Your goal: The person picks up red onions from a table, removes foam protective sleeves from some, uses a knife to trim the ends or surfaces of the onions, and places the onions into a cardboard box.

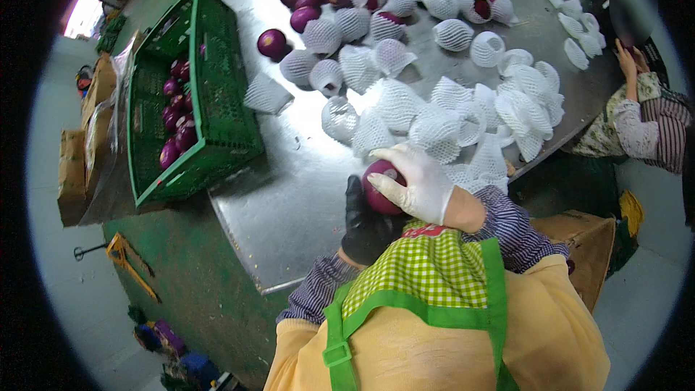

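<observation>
A round purple fruit or vegetable (pixel 381 189), perhaps an onion, is held between my two hands close to my apron. My left hand (pixel 366 231), in a black glove, cups it from the left and below. From the upper right, my right hand (pixel 415 182), in a white glove, grips it with the thumb and fingers over its top. White foam net sleeves (pixel 399 106) lie in a loose heap just beyond my hands. Farther off, several purple pieces (pixel 271 43) sit bare on the metal table (pixel 293 206), and others are partly inside foam nets (pixel 476 6).
A green plastic crate (pixel 217 87) with purple pieces inside stands at the table's left side. Cardboard boxes (pixel 76 174) are beyond it; another box (pixel 581 244) stands at my right. A co-worker's arms (pixel 630 70) are at the right edge. A yellow pallet jack (pixel 127 260) stands on the floor.
</observation>
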